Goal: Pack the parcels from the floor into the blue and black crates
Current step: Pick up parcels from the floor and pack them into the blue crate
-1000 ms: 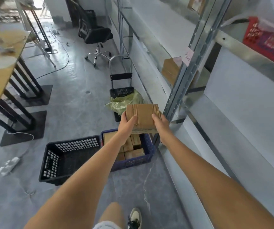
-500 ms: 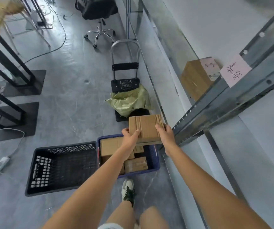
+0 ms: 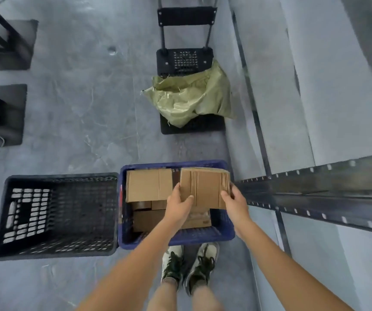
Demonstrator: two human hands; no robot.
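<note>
Grey concrete floor [image 3: 72, 113] spread under you, with a rectangular blue plastic crate [image 3: 180, 240] standing just ahead of your two light lace-up shoes [image 3: 189, 265]. That crate held several brown cardboard parcels: one large flat box [image 3: 149, 187] lay across its far left part, and smaller boxes [image 3: 149, 218] sat lower down beneath it; exactly how many, you could not have told from this angle. Touching the blue crate's left wall stood a black perforated plastic crate [image 3: 54, 221], and nothing showed inside it but its own slotted floor and walls.

You held a flat brown cardboard parcel [image 3: 205, 189] with ribbed, taped edges above the blue crate's far right corner, clear of the boxes below. Your left hand [image 3: 178, 204] gripped its near left edge, thumb lying on top of the cardboard and fingers hidden under it. Your right hand [image 3: 234, 203] clasped the near right corner, fingers curled round the edge. Both grips were closed firmly on the parcel.

Beyond the blue crate, a crumpled pale green woven sack [image 3: 191, 97] lay on a black folding hand trolley [image 3: 186, 61]. To the crate's right ran a grey metal shelving upright [image 3: 315, 191] with punched holes. Far left of the crates stood black table legs on flat dark base plates [image 3: 7, 113].
</note>
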